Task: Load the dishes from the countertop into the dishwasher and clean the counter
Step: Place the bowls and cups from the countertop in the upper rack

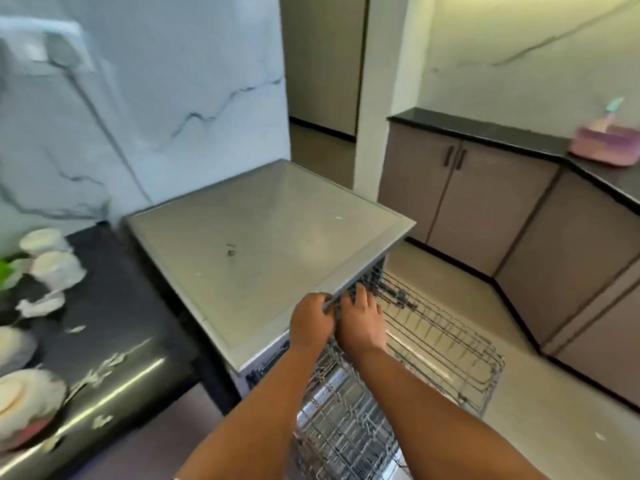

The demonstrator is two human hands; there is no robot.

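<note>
Dishwasher (pixel 263 244) top bare, open for reaching. Pulled-out wire racks (pixel 440 344) fill the floor space in front; both hands crowd the front edge. Left countertop (pixel 114 317) cluttered with blurred white dishes (pixel 52 268). Floor right of racks open up to the cabinets (pixel 485 202).

Bare forearms, ringless hands (pixel 337 318)
</note>
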